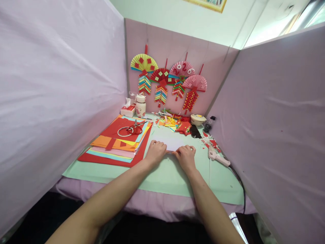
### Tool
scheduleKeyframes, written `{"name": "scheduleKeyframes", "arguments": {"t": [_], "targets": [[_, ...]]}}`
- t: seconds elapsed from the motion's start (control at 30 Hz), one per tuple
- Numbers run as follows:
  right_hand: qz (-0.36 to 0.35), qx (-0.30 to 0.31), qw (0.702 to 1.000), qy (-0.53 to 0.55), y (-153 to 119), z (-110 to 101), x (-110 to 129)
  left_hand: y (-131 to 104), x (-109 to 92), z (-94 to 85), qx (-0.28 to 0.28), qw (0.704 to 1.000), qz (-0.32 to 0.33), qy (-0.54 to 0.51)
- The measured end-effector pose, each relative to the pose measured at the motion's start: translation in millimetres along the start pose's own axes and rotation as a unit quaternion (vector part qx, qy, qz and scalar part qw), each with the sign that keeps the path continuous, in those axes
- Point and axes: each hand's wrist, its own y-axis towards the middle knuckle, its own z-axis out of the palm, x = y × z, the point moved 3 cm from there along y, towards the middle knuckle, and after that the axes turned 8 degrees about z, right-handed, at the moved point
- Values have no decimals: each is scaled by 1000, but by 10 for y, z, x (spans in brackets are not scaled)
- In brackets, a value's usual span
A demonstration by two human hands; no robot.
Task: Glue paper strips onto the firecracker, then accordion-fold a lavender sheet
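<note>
A pale lilac sheet of paper (172,143) lies on the mint green table cover (165,176), between my two hands. My left hand (156,151) grips the sheet's near left part, fingers curled over it. On the near right part my right hand (186,155) holds the same sheet, thumb toward the middle. A narrow edge of the paper shows between the two thumbs. The fingers hide both ends of that edge.
Left are stacked coloured papers (101,157) with red scissors (135,128) on top. Paper scraps (170,121), a bottle (141,106) and a lidded bowl (198,119) stand behind. A glue gun (218,157) with a cord lies right. Paper fans (195,82) hang on the back panel.
</note>
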Motion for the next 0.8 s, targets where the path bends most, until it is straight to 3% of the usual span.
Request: {"name": "scheduleKeyframes", "arguments": {"t": [0.47, 0.8], "targets": [[4, 5, 1000, -14, 9, 10, -101, -30, 86, -67, 27, 999, 14, -23], [62, -13, 998, 3, 37, -115, -250, -31, 280, -83, 18, 998, -46, -36]]}}
